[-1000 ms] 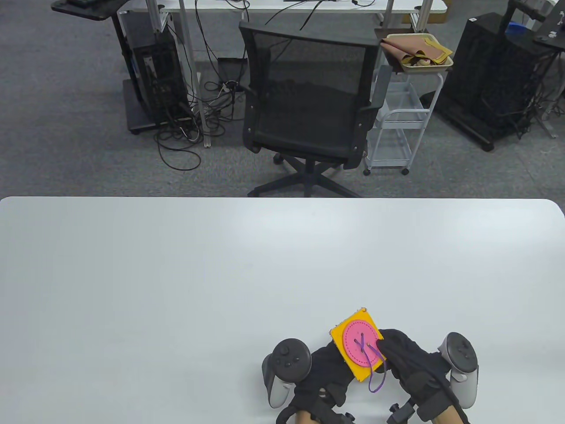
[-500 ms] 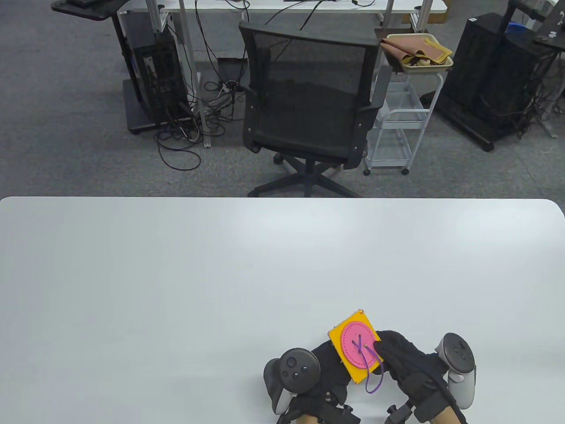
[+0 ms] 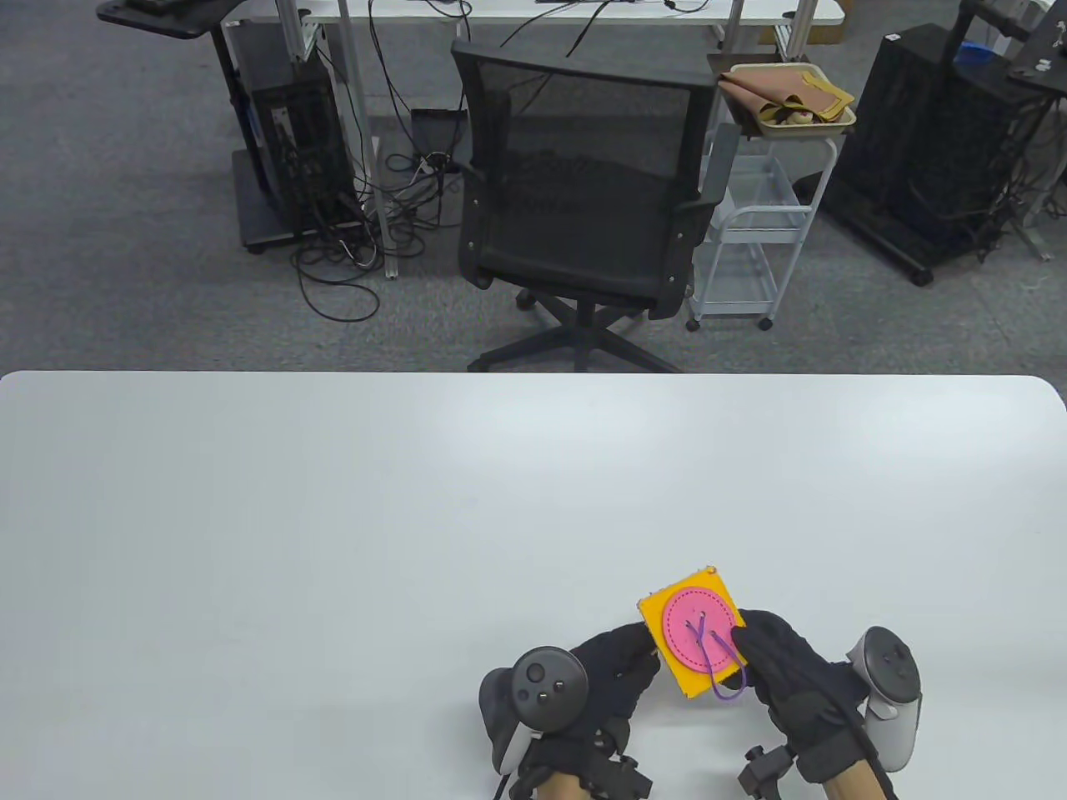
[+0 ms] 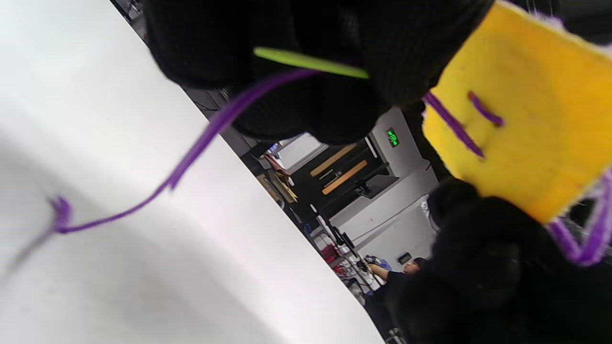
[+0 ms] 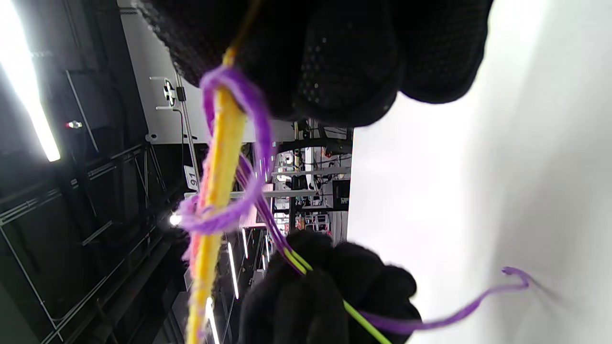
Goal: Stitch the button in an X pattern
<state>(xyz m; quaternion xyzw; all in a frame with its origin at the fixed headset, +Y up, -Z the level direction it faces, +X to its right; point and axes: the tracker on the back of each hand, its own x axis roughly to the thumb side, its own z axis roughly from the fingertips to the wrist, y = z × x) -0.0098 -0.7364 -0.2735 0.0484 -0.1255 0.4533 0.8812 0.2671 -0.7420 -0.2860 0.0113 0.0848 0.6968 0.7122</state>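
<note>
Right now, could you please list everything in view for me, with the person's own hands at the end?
felt square: one, yellow, held up off the table near its front edge, between the hands.
button: one, pink disc, on the square's upper face.
yarn: one strand, purple, laced through the button, looped past the square's lower edge; two stitches on the back, free end trailing onto the table.
needle: one, lime green, under the square in the left fingers.
table: one, white, fills the lower half.
office chair: one, black, behind the table.
cart: one, white, right of the chair, a tray of brown cloth on top.
left hand: black glove, pinches the needle.
right hand: black glove, grips the square's right edge.
</note>
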